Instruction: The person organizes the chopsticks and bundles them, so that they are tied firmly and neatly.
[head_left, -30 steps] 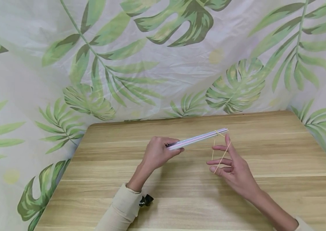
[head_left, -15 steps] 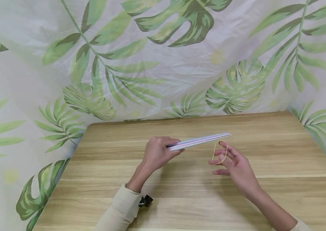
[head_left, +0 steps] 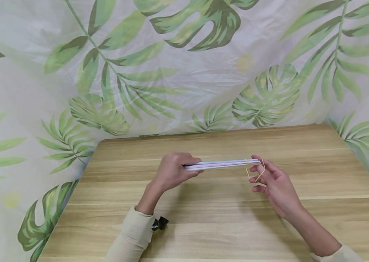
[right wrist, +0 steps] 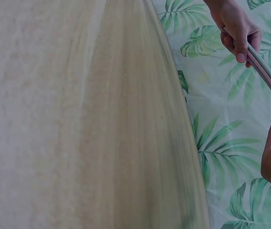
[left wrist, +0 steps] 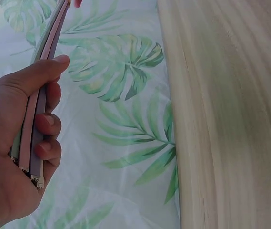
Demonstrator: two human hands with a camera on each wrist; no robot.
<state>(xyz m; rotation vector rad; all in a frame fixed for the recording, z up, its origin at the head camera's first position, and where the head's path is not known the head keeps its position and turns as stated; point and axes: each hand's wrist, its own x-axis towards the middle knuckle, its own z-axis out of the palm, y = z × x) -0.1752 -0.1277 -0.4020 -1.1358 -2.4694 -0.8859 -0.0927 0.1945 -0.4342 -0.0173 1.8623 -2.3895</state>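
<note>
The stick bundle [head_left: 221, 165] was nearly level in mid-air, a yellow band [head_left: 264, 168] looped near one end. The left hand's [head_left: 175, 171] grip was curled round the other end; the right hand's [head_left: 278, 185] grip (fingers bent, partly spread) held the band stretched. Beneath was the table [head_left: 223, 225].

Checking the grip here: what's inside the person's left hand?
Several sticks, near ends showing; the left hand covers parts of them, so their number can't be told.

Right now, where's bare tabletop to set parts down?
Brown wood-grain tabletop is bare between its left edge and the beige left sleeve, and right of the right hand. Crowded above its middle: left hand, thin pastel sticks, yellow loop.
</note>
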